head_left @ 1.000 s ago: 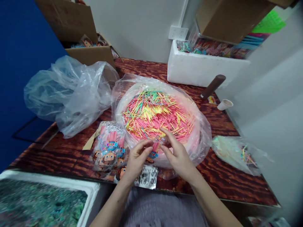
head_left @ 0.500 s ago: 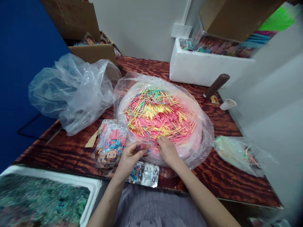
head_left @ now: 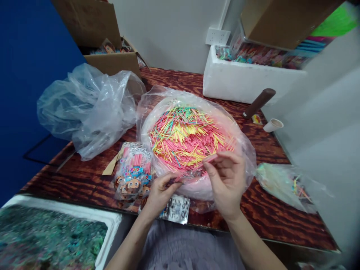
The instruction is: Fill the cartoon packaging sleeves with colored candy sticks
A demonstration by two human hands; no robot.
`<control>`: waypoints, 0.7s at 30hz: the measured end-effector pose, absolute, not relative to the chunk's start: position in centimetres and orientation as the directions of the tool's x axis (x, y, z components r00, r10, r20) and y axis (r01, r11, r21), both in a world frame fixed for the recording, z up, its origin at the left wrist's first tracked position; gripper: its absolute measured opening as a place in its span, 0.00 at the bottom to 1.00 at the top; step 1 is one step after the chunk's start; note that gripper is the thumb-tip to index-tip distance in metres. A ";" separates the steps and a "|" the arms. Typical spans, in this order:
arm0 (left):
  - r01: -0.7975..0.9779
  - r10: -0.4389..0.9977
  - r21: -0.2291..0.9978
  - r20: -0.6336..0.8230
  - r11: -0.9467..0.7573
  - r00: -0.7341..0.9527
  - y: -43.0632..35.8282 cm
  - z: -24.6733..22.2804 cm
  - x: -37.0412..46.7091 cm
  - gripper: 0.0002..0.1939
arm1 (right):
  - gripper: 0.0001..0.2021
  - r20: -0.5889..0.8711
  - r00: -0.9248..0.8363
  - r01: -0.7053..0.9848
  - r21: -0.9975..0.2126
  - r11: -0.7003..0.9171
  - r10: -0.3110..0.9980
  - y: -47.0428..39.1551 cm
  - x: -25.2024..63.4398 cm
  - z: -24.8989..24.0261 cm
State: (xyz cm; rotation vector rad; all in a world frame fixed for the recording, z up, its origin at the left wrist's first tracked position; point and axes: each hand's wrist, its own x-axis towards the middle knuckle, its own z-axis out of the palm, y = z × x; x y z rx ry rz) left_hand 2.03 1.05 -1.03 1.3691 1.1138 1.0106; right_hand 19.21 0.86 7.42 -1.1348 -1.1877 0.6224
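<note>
A big clear plastic bag lies spread open in front of me, heaped with thin coloured sticks, mostly pink and yellow with some green. At the bag's near edge my left hand is closed in a pinch on a small clear packet, partly hidden against the bag. My right hand is raised over the bag's near right side, thumb and fingertips pinching pink sticks. Left of the bag is a pile of printed stick packets. A silver packet lies by the table edge below my left hand.
Crumpled plastic and a cardboard box stand back left. At the back right are a white foam box, a brown tube and a paper cup. A smaller plastic bag lies right. A foam bin sits lower left.
My right hand has moved right and turned its palm inward, with pink sticks now showing at its fingertips. My left hand stays near the bag's edge.
</note>
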 end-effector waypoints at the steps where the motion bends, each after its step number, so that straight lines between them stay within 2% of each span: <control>1: 0.096 0.977 0.995 -0.007 -0.014 0.214 1.1 -1.0 2.1 0.06 | 0.14 0.401 0.280 0.177 -0.915 0.363 0.872 0.6 19.0 7.5; 6: 0.103 0.972 0.995 -0.016 -0.008 0.234 0.9 -0.5 2.2 0.05 | 0.11 0.334 0.135 0.253 -0.922 0.294 0.933 0.5 19.1 5.8; 10: 0.077 0.974 0.997 -0.036 0.019 0.224 0.9 -0.4 2.2 0.06 | 0.04 0.336 -0.063 0.411 -0.850 0.331 0.940 0.5 18.8 5.5; 12: 0.045 0.976 0.998 -0.041 0.032 0.215 0.9 -0.4 2.2 0.07 | 0.06 0.330 -0.129 0.456 -0.818 0.352 0.935 0.4 18.4 5.7; 14: 0.027 0.974 0.999 -0.040 0.035 0.225 0.9 -0.4 2.2 0.07 | 0.08 0.295 -0.197 0.437 -0.827 0.353 0.935 0.3 18.3 5.8; 16: 0.024 0.971 0.999 -0.052 0.048 0.232 0.8 -0.1 1.8 0.08 | 0.09 0.232 -0.277 0.343 -0.883 0.321 0.932 0.5 18.9 5.7; 18: 0.019 0.977 0.996 -0.087 0.085 0.196 0.8 0.4 0.8 0.09 | 0.11 0.176 -0.251 0.215 -0.949 0.232 0.952 1.0 20.4 5.5; 21: 0.020 0.993 0.993 -0.115 0.115 0.025 1.1 1.3 -2.1 0.12 | 0.10 0.103 0.056 0.095 -0.991 0.098 0.993 2.0 23.6 4.4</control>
